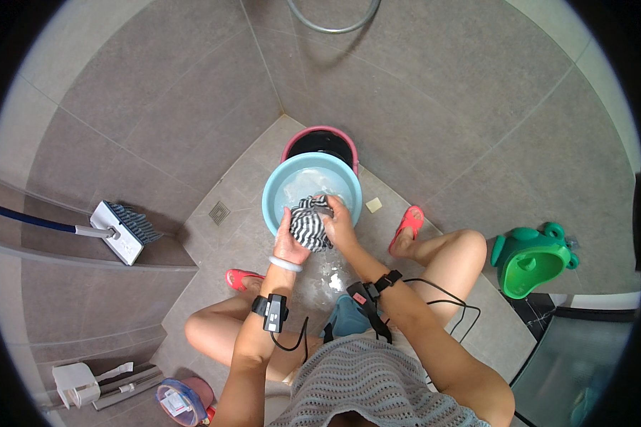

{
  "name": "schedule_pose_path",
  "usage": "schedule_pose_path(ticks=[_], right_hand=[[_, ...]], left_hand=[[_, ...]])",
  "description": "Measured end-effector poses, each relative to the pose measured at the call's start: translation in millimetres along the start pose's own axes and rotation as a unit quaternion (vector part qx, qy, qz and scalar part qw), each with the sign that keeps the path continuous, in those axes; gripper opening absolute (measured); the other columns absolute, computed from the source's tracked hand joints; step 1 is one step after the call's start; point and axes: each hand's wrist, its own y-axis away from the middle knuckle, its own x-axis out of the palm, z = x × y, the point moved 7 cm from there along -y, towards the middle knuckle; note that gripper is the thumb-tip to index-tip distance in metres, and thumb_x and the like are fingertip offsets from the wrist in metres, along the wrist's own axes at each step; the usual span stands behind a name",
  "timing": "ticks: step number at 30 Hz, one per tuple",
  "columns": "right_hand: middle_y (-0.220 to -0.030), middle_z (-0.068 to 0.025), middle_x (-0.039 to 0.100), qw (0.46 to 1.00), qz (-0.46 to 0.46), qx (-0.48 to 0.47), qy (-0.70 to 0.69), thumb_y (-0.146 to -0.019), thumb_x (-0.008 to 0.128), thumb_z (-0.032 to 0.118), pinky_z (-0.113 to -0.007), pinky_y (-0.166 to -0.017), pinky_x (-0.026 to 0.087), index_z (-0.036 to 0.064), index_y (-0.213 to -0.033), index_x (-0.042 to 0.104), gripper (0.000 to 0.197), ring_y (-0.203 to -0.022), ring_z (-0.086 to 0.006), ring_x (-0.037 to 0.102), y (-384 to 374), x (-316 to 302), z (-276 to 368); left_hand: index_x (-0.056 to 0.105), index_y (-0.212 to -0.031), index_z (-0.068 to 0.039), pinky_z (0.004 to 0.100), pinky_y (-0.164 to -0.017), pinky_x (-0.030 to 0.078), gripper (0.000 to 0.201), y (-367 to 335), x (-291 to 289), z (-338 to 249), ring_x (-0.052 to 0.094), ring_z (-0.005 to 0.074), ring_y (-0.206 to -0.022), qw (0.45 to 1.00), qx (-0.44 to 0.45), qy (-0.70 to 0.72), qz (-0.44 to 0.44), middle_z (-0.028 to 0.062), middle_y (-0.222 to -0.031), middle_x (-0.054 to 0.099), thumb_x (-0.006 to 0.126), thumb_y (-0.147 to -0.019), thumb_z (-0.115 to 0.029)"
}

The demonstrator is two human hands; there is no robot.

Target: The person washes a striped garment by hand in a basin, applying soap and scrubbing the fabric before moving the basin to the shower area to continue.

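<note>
A bunched black-and-white striped cloth [310, 228] is gripped between my two hands over the near rim of a light blue basin [269, 203]. My left hand [288, 242] holds it from the left, fingers partly hidden beneath the fabric. From the right, my right hand [340, 226] has its fingers closed on the cloth's upper side. Cloudy, sudsy water [310, 183] lies in the basin. Behind the basin, partly covered by it, is a pink-rimmed bucket [320, 129] with a dark inside.
A pale yellow block [374, 205] lies on the tiled floor right of the basin. A floor drain [219, 212] is at left. A flat mop [124, 231] leans left; a green child's urinal [527, 262] hangs right. Suds [335, 281] wet the floor between my feet.
</note>
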Motion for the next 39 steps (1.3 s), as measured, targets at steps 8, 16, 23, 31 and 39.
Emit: schedule_pose_path(ticks=[8,16,23,31,39], right_hand=[[-0.084,-0.0118,0.054,0.99,0.081,-0.102,0.045,-0.073,0.069,0.017,-0.034,-0.078,0.041,-0.0023,-0.078,0.059,0.022,-0.083,-0.0262,0.052,17.7,36.9,64.2],[-0.073,-0.0131,0.057,0.975,0.054,-0.075,0.202,-0.07,0.068,0.022,-0.039,-0.058,0.043,0.0049,-0.075,0.064,0.018,-0.066,-0.0333,0.057,-4.7,25.1,19.1],[-0.077,-0.0126,0.06,0.977,0.065,-0.014,0.2,-0.065,0.069,0.015,-0.037,-0.06,0.045,0.0066,-0.081,0.065,0.018,-0.069,-0.032,0.059,-9.0,14.4,-0.1],[-0.08,-0.0126,0.061,0.977,0.108,-0.026,0.184,-0.067,0.067,0.015,-0.038,-0.063,0.046,0.0081,-0.089,0.067,0.023,-0.072,-0.0316,0.059,-9.5,28.7,0.3],[-0.081,-0.0161,0.064,0.974,-0.042,0.202,0.096,-0.081,0.064,0.028,-0.035,-0.065,0.047,0.0002,-0.083,0.063,0.028,-0.072,-0.0272,0.062,-6.9,-38.1,-54.0]], left_hand=[[0.056,-0.104,-0.006,0.0379,-0.084,0.048,0.036,-30.1,-50.2,8.9,0.06,0.0231,-0.091,0.988,-0.06,0.08,0.117,0.0097,-0.098,0.063,0.05,-0.089,-0.038],[0.052,-0.114,-0.009,0.0388,-0.084,0.049,0.026,-18.4,-35.6,23.6,0.059,0.0228,-0.096,0.997,-0.009,-0.061,-0.05,0.0102,-0.109,0.059,0.051,-0.089,-0.018],[0.052,-0.11,-0.002,0.0358,-0.081,0.051,0.023,-22.8,-66.8,17.7,0.06,0.0237,-0.093,0.982,0.003,-0.119,-0.146,0.0119,-0.106,0.06,0.05,-0.089,-0.012],[0.052,-0.111,-0.002,0.0349,-0.074,0.053,0.031,-16.2,-64.3,3.1,0.062,0.0203,-0.087,0.987,0.021,-0.129,-0.093,0.0107,-0.098,0.063,0.048,-0.092,-0.027],[0.051,-0.112,-0.001,0.0372,-0.082,0.051,0.04,-4.0,3.1,-30.3,0.062,0.0239,-0.092,0.991,0.031,-0.125,-0.026,0.0132,-0.105,0.061,0.051,-0.09,-0.033]])
